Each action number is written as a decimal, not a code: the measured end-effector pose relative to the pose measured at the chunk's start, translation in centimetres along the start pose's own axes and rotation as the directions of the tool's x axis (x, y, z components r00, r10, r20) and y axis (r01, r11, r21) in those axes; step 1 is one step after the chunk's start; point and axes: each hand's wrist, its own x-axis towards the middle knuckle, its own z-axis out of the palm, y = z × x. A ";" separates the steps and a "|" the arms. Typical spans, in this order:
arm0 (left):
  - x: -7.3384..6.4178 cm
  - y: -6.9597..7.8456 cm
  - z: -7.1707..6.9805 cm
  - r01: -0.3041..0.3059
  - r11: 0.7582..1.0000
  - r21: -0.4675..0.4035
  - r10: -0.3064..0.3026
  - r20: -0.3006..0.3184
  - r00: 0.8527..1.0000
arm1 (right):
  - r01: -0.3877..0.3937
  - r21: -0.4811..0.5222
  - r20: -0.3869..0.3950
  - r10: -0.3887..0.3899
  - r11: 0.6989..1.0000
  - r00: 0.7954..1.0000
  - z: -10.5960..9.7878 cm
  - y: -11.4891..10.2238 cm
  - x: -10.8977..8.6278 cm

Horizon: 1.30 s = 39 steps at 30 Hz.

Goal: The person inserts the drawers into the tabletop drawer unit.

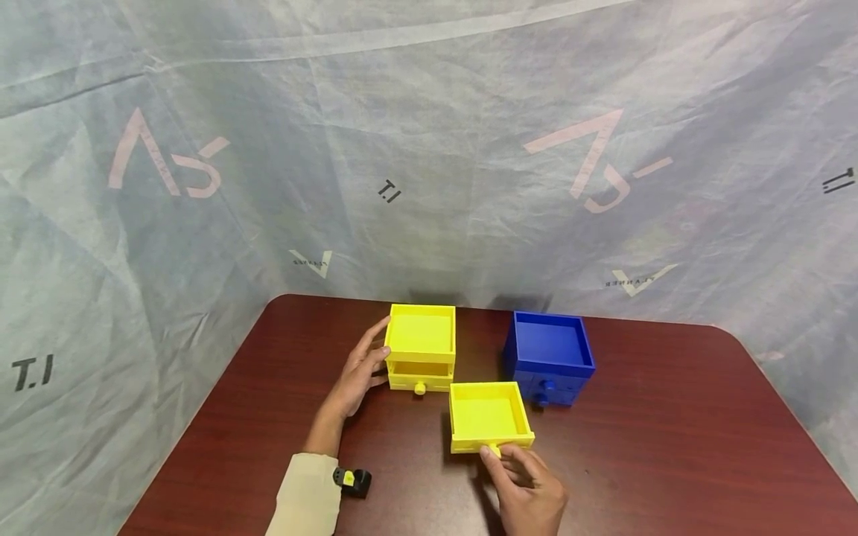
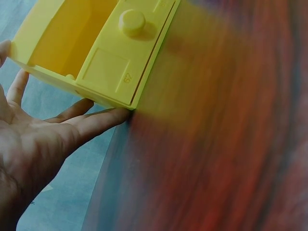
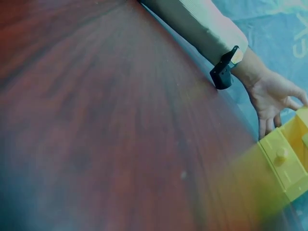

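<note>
A small yellow two-level drawer cabinet (image 1: 421,333) stands toward the back of the table, its upper slot (image 2: 72,36) empty. Its lower drawer (image 2: 108,72), with a round knob, is pushed in. The fingers of my left hand (image 1: 355,380) lie spread and fairly straight against the cabinet's left side. In front and to the right, my right hand (image 1: 529,487) pinches the knob of a pulled-out yellow drawer (image 1: 489,415). That drawer is empty inside, apart from the cabinet, and casts a shadow on the tabletop. The right wrist view shows my left hand (image 3: 272,96) beside the cabinet.
A blue drawer cabinet (image 1: 551,346) with a tray top and two knobs stands right of the yellow one, both drawers in. The dark red wooden table (image 1: 643,447) meets a grey printed cloth (image 1: 429,149) at its back and sides. A black wrist camera (image 1: 355,482) sits at my left cuff.
</note>
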 end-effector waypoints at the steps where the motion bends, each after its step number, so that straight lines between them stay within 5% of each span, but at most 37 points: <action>1: 0.0 0.0 0.0 0.000 1.000 -0.003 0.000 -0.001 1.000 | 0.005 -0.001 0.008 -0.005 1.000 1.000 0.2 0.0 0.0; 39: -0.1 0.0 0.0 -0.012 1.000 -0.002 0.012 0.005 1.000 | 0.054 0.039 0.010 -0.054 0.998 0.998 2.8 0.3 1.5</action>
